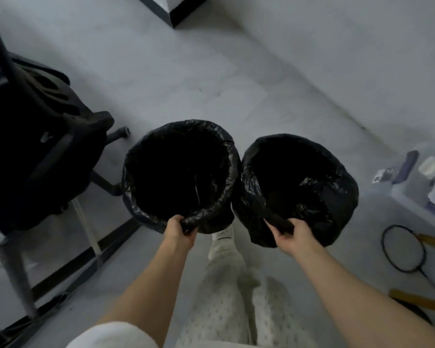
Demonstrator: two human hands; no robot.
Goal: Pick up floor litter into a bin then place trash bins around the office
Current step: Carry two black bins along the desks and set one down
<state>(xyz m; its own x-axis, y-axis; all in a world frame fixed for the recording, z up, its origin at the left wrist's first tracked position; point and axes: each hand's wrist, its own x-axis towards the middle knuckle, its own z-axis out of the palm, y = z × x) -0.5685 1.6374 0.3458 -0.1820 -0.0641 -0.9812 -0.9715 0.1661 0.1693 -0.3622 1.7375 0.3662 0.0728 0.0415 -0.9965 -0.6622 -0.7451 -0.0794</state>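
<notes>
Black-lined, 2 bins touch side by side: left hand [180,231] grips the left bin [133,177] by its near rim, right hand [290,234] grips the right bin [342,197].

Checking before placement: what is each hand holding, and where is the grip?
Left hand grips the left bin by its near rim; right hand grips the right bin likewise.
</notes>
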